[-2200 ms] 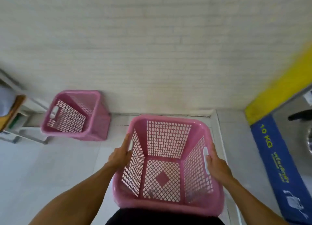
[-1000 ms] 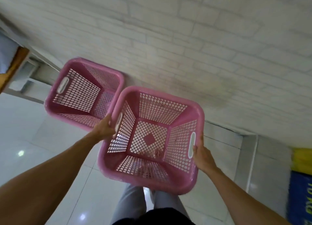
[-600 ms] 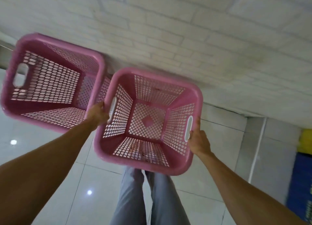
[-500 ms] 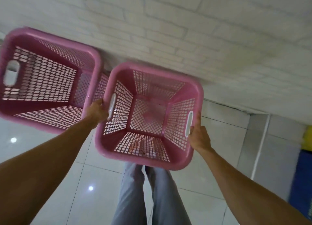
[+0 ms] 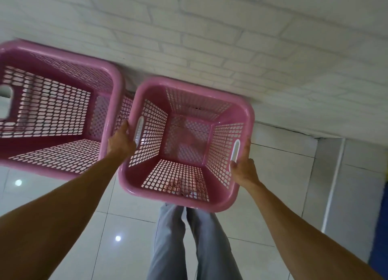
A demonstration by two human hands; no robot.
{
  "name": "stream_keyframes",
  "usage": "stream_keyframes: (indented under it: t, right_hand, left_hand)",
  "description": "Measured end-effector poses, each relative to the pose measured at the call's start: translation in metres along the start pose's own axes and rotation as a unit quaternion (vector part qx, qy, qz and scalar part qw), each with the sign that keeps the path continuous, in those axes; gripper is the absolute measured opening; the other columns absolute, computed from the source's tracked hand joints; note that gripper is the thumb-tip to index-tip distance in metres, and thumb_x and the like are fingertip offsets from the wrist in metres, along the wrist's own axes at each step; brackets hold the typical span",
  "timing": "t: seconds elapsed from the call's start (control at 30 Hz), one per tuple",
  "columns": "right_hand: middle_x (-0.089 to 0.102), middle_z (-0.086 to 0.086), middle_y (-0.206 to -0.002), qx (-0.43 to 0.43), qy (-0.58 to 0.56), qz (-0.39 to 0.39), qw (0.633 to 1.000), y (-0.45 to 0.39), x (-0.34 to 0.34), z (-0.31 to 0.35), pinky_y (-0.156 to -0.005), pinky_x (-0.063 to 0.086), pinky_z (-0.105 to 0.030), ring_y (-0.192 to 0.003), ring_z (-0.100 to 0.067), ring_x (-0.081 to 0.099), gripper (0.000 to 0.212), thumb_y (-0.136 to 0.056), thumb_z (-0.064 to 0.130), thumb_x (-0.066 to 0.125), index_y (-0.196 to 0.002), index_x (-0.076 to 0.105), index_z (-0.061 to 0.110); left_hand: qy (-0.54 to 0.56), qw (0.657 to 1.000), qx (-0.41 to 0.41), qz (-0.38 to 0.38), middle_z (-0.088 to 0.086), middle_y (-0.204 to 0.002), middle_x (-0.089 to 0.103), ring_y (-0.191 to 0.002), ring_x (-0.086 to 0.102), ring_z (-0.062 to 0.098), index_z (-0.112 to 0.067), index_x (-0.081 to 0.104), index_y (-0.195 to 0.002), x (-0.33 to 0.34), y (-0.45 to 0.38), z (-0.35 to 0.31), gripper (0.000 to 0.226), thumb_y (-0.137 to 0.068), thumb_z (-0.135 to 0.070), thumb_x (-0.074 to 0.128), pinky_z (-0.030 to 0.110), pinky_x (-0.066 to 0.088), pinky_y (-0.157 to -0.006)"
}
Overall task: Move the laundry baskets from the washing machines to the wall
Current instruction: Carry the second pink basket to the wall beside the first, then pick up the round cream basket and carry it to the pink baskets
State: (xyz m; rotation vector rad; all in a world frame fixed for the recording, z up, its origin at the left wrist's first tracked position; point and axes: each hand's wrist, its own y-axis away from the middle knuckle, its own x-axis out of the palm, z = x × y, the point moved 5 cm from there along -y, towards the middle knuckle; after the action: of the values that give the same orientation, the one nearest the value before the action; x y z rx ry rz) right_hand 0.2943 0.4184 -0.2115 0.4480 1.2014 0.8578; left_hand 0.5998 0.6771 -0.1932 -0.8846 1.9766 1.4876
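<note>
I hold an empty pink lattice laundry basket (image 5: pixel 243 113) low over the floor, close to the white brick wall (image 5: pixel 210 38). My left hand (image 5: pixel 120 142) grips its left side by the white handle slot. On the right side, my right hand (image 5: pixel 243 167) grips the other handle slot. A second pink basket (image 5: pixel 111 78), also empty, stands on the floor against the wall, right beside the held one on its left. The two baskets almost touch at my left hand.
White glossy floor tiles (image 5: pixel 117 221) lie under me, with my grey trouser legs (image 5: pixel 168 248) below the basket. A blue and yellow washing machine edge (image 5: pixel 381 227) shows at the far right. A white strip (image 5: pixel 333 185) runs along the floor on the right.
I have carried the basket from near the washing machine to the wall and lowered it beside the other basket. In the last half second it sank a little nearer the wall.
</note>
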Motion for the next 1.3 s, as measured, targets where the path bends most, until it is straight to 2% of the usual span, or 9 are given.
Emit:
stream_keyframes:
  t: [0.2,0.4,0.6,0.7,0.8,1.0,1.07,1.2,1.3]
  right_hand:
    - [0.053,-0.017,-0.113,0.077,-0.08,-0.014,0.994,0.049,-0.02,0.026,-0.05,0.061,-0.039,-0.071,-0.031,0.068,0.07,-0.097,0.034,0.054,-0.148,0.008,0.048]
    - [0.059,-0.018,-0.111,0.054,-0.114,-0.028,0.992,0.129,-0.028,0.047,-0.06,0.064,-0.046,-0.078,-0.033,0.07,0.065,-0.095,0.044,0.051,-0.147,0.013,0.045]
    - [0.057,-0.017,-0.129,0.065,-0.185,-0.013,0.98,0.213,-0.02,0.023,-0.078,0.063,-0.046,-0.096,-0.033,0.069,0.063,-0.097,0.037,0.05,-0.149,0.015,0.04]
    - [0.054,-0.024,-0.137,0.1,-0.202,0.007,0.974,0.262,-0.017,-0.011,-0.093,0.056,-0.049,-0.11,-0.039,0.065,0.074,-0.096,0.041,0.046,-0.156,0.005,0.035]
    - [0.054,-0.025,-0.137,0.134,-0.229,-0.003,0.964,0.305,-0.018,-0.058,-0.092,0.054,-0.045,-0.11,-0.038,0.064,0.075,-0.096,0.038,0.044,-0.158,0.003,0.031]
    - [0.043,-0.023,-0.152,0.2,-0.326,-0.06,0.922,0.38,-0.015,-0.157,-0.108,0.042,-0.045,-0.133,-0.039,0.05,0.072,-0.102,0.031,0.044,-0.161,0.004,0.019]
    - [0.041,-0.022,-0.154,0.21,-0.356,-0.084,0.907,0.409,-0.014,-0.196,-0.111,0.039,-0.045,-0.137,-0.039,0.047,0.071,-0.103,0.031,0.043,-0.161,0.005,0.018]
    - [0.041,-0.021,-0.155,0.226,-0.382,-0.116,0.889,0.471,-0.002,-0.274,-0.113,0.035,-0.043,-0.14,-0.038,0.044,0.069,-0.104,0.033,0.043,-0.16,0.007,0.014]
    - [0.036,-0.02,-0.158,0.254,-0.414,-0.127,0.865,0.519,0.011,-0.337,-0.115,0.033,-0.042,-0.142,-0.038,0.041,0.07,-0.104,0.036,0.042,-0.161,0.006,0.015]
  left_hand:
    - [0.015,0.999,0.04,-0.009,0.019,-0.124,0.064,-0.094,0.067,0.043,-0.028,0.02,-0.15,-0.009,0.068,-0.016,0.088,-0.073,0.002,0.05,0.053,0.06,-0.076]
    - [-0.014,0.994,0.077,0.076,0.008,-0.136,0.055,-0.12,0.055,0.037,-0.027,0.015,-0.154,0.004,0.171,-0.046,0.081,-0.086,-0.005,0.054,0.051,0.05,-0.099]
    - [-0.048,0.976,0.175,0.12,0.003,-0.109,0.064,-0.09,0.06,0.025,-0.023,0.045,-0.138,0.015,0.248,-0.066,0.063,-0.079,-0.001,0.049,0.038,0.058,-0.08]
    - [-0.098,0.965,0.205,0.128,0.01,-0.101,0.068,-0.084,0.062,0.03,-0.013,0.058,-0.119,0.011,0.282,-0.075,0.043,-0.078,-0.002,0.051,0.038,0.056,-0.075]
    - [-0.162,0.937,0.262,0.164,0.009,-0.095,0.063,-0.072,0.055,0.023,-0.007,0.055,-0.125,0.017,0.326,-0.089,0.044,-0.082,0.003,0.052,0.03,0.043,-0.065]
    - [-0.261,0.86,0.38,0.22,0.013,-0.133,0.058,-0.098,0.06,0.023,-0.014,0.04,-0.143,0.074,0.4,-0.126,0.056,-0.089,-0.002,0.048,0.03,0.05,-0.084]
    - [-0.271,0.843,0.403,0.231,0.01,-0.129,0.059,-0.094,0.053,0.017,-0.015,0.042,-0.143,0.104,0.44,-0.138,0.053,-0.091,-0.008,0.046,0.027,0.048,-0.084]
    - [-0.272,0.807,0.443,0.28,0.005,-0.077,0.063,-0.069,0.057,0.022,-0.014,0.045,-0.138,0.169,0.53,-0.14,0.051,-0.088,-0.003,0.045,0.032,0.052,-0.069]
    - [-0.297,0.77,0.476,0.305,0.012,-0.101,0.071,-0.085,0.064,0.028,-0.015,0.047,-0.139,0.223,0.604,-0.131,0.051,-0.089,-0.005,0.046,0.026,0.046,-0.079]
